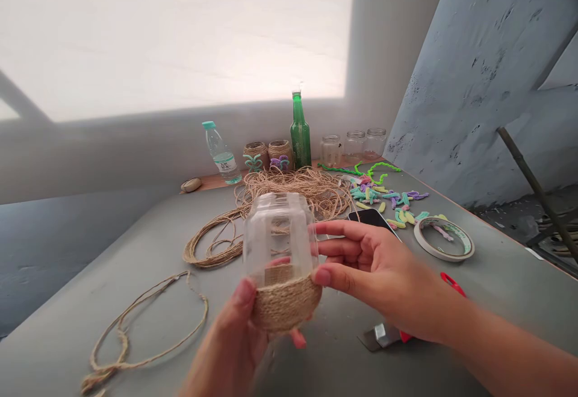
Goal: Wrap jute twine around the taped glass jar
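Note:
A clear glass jar (279, 234) is held up above the grey table (135, 264), its lower part wrapped in jute twine (285, 306). My left hand (235, 343) cups that wrapped end from below, thumb pressed on the twine. My right hand (374, 270) comes in from the right, its thumb and fingertips touching the jar's side at the top edge of the wrap. A loose strand of twine (149, 325) lies on the table to the left.
A big tangle of twine (289, 195), cut coloured pipe-cleaner pieces (383, 198), a tape roll (445, 237), a phone (372, 219) and red-handled scissors (451, 285) lie nearby. Along the wall stand a water bottle (221, 153), twine-wrapped jars (268, 155), a green bottle (300, 132) and empty jars (354, 144).

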The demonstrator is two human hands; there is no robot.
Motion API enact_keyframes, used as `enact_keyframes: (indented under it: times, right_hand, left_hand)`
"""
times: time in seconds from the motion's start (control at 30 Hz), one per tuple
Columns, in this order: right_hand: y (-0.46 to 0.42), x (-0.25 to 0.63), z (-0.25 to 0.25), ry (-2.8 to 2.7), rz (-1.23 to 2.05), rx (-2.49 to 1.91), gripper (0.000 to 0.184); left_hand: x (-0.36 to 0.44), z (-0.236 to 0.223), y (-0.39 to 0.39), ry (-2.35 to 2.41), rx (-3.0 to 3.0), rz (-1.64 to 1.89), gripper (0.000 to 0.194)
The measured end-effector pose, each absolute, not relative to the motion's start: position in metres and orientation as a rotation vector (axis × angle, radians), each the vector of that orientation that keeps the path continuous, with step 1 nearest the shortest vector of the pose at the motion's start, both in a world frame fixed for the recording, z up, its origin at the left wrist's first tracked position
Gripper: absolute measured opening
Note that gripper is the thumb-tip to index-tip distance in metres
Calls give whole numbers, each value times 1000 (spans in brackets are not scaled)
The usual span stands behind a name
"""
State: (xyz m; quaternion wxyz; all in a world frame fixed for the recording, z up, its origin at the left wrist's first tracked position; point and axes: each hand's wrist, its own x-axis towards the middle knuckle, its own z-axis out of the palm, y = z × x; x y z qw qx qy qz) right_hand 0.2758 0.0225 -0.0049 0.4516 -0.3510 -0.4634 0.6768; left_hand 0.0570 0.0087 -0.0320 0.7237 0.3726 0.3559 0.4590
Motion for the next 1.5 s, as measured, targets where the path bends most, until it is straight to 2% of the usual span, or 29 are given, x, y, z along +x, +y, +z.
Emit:
enact_keyframes:
  times: [0.1, 0.17, 0.27, 0.3, 0.43, 0.67, 0.8, 0.93, 1.07, 1.23, 1.37, 1.5]
  right_hand:
    - [20, 275, -6, -1235, 1532, -1018, 56]
    - [18, 276, -6, -1371, 1392, -1072, 46]
    - [16, 278, -2, -1602, 1178, -1097, 19]
    - [16, 279, -1, -1658, 1120, -1104, 15]
    - [17, 281, 2, -1714, 1022, -1124, 15]
    - [19, 280, 3, -1696, 1089, -1077, 20]
    - [19, 280, 0, -1589, 1282, -1046, 20]
    - [21, 281, -5, -1396, 1616, -929, 35]
    - [22, 279, -5, -1309, 1662, -868, 33]
    - [22, 276, 2, -1152, 1834, -786, 53]
    - [22, 276, -1, -1117, 1718, -827, 57]
    - [19, 276, -4, -1254, 1481, -991, 48]
  left_hand:
    - [58, -37, 11, 975, 936, 1050, 69]
    - [58, -36, 14, 1033, 949, 1042, 75]
    - [59, -28, 16, 993, 870, 1075, 64]
    - [59, -25, 16, 969, 852, 1086, 59]
    - [60, -17, 14, 879, 858, 1090, 43]
    - [57, -22, 10, 809, 804, 1079, 41]
    - [48, -29, 10, 732, 704, 1008, 47]
    - [40, -33, 10, 635, 661, 962, 44]
    - [41, -29, 10, 634, 634, 941, 49]
    - [50, -24, 12, 642, 620, 890, 55]
    - [55, -29, 10, 847, 723, 1058, 50]
    - [58, -33, 10, 1007, 950, 1095, 66]
